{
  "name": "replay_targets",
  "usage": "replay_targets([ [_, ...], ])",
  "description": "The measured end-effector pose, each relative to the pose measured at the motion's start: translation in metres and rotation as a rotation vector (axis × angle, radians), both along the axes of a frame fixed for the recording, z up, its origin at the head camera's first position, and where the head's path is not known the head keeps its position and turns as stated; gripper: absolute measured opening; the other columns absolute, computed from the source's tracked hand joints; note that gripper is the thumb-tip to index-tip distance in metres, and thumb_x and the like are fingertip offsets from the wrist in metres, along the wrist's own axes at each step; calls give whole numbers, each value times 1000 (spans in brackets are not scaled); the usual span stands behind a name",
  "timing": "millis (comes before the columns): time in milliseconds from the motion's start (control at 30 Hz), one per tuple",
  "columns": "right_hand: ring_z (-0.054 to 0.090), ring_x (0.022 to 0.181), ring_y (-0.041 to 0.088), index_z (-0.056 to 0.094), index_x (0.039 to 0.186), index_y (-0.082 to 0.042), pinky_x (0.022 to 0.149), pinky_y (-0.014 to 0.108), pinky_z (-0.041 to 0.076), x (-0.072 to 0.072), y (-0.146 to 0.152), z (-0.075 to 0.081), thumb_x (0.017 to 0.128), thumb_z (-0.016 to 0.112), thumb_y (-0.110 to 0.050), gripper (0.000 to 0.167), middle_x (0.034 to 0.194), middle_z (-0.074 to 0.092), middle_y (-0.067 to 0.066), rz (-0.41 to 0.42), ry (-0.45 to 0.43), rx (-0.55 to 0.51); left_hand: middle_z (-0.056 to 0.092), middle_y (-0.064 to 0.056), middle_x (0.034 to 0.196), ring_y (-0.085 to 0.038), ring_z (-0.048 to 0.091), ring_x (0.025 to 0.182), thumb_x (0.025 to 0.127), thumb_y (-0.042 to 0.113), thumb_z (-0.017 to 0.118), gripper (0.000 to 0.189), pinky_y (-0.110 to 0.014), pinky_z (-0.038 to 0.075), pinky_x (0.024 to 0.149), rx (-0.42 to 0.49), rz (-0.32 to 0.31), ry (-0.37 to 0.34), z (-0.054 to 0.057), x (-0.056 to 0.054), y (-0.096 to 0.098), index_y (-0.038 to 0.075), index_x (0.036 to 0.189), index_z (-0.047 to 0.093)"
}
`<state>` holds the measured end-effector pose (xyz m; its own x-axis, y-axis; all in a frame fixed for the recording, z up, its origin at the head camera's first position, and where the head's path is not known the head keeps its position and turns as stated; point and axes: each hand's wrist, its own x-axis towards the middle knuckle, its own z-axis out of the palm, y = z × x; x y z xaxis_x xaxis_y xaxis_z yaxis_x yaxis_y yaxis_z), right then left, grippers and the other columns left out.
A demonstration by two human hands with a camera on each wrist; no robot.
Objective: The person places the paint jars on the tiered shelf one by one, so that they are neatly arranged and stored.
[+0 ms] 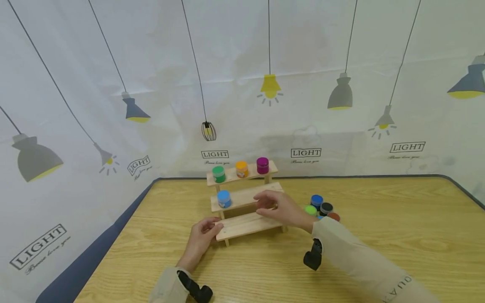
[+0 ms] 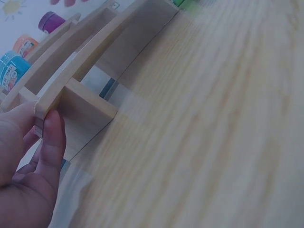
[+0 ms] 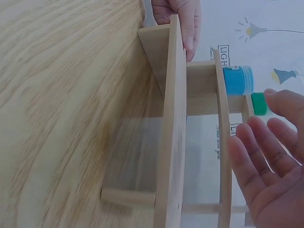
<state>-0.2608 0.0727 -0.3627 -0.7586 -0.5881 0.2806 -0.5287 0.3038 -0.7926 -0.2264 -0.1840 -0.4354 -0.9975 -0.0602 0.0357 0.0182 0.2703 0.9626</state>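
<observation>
A three-step wooden display stand [image 1: 250, 225] stands on the table. My left hand [image 1: 203, 236] pinches the left end of its lowest step between thumb and fingers, as the left wrist view shows. Over the right part of the lower steps hovers my right hand [image 1: 278, 207], its fingers loosely bent with nothing between them. A light blue paint jar [image 1: 224, 199] sits at the left of the middle step. On the top step stand a green jar [image 1: 218, 174], an orange jar [image 1: 241, 169] and a purple jar [image 1: 262, 165].
Right of the stand, several more jars cluster on the table, among them a dark blue jar [image 1: 316, 200], a black jar [image 1: 326, 208], a light green jar [image 1: 310, 210] and a brown-red jar [image 1: 334, 216]. A lamp-printed curtain [image 1: 242, 113] hangs behind the wooden table [image 1: 386, 235].
</observation>
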Motion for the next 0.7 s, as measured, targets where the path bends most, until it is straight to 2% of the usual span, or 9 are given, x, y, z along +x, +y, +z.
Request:
replay_targets([
  [200,56,89,22,52,117,0,72,28,48,6,31,-5,86,59,-16,35,103,58,16,-30,-56,-5,56,-4,77,-11,49,60,85,21,61,35,-25,45,54,32,-20,-33,4,4,0,0,112,58],
  [433,56,87,18,53,117,0,70,28,47,14,69,-6,86,59,-18,36,101,60,12,-135,-45,-22,55,-4,75,-12,48,59,87,12,57,30,-28,45,54,26,-33,-33,17,11,4,-5,112,56],
  [533,57,86,16,53,116,0,69,28,47,15,83,-6,86,59,-17,35,101,60,15,-168,-33,-31,55,-3,74,-12,48,58,86,14,59,31,-27,44,53,36,-31,-30,15,9,3,-4,112,56],
  [700,57,87,14,53,117,-1,72,27,47,18,107,-11,86,59,-18,35,104,59,17,-219,-41,-16,55,-3,74,-12,48,58,84,19,62,34,-25,44,52,52,-27,-29,3,3,-1,-1,111,58],
])
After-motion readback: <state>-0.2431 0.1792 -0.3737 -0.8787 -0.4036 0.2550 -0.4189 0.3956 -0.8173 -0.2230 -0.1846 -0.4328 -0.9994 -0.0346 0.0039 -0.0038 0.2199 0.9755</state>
